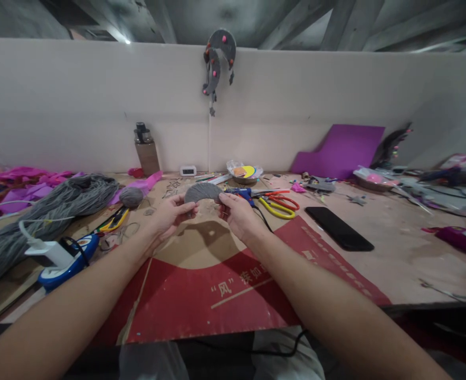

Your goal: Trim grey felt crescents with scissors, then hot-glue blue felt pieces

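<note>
The person's left hand (176,212) and right hand (236,214) grip opposite ends of a gray crescent (201,193) above the cardboard (177,311) — yarn seemingly covers its visible face, which looks undecorated; its hidden side cannot be judged.

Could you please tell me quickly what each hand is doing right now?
Left hand: closed, pinching one end of the grey yarn-wrapped crescent.
Right hand: closed, pinching the crescent's other end.

room over red cardboard (177,311) btwn arms (315,264); yellow-handled tool (274,211) crowds r hand (238,212), pwr strip (72,270) l arm (98,290).
</note>
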Demonstrator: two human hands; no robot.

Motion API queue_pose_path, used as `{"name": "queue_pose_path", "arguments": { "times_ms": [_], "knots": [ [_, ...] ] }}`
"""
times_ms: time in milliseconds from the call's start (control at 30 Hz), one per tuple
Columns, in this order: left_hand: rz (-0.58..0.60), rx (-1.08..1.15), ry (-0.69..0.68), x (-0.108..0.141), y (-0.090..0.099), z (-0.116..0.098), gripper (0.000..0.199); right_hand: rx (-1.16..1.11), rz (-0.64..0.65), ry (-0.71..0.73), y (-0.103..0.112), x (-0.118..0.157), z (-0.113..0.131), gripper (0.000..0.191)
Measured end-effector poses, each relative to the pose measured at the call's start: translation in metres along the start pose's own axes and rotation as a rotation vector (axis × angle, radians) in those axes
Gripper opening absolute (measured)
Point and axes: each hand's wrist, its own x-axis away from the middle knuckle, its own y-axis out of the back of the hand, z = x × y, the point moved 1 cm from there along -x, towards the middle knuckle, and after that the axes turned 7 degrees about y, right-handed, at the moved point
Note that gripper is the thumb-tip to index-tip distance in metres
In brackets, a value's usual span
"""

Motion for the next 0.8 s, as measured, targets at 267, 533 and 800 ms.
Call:
{"name": "queue_pose_path", "arguments": {
  "times_ms": [267,533,800],
  "knots": [
    [0.033,0.073,0.038,-0.003,0.009,-0.004,0.018,-0.118,0.029,-0.118,-0.003,0.003,0.001,0.017],
    [0.081,0.218,0.15,-0.005,0.014,-0.009,0.039,-0.113,-0.052,-0.101,0.004,-0.002,-0.005,0.014],
    [0.148,0.203,0.213,-0.005,0.016,-0.007,0.062,-0.088,-0.077,-0.054,0.003,-0.001,-0.004,0.019]
  ]
}}
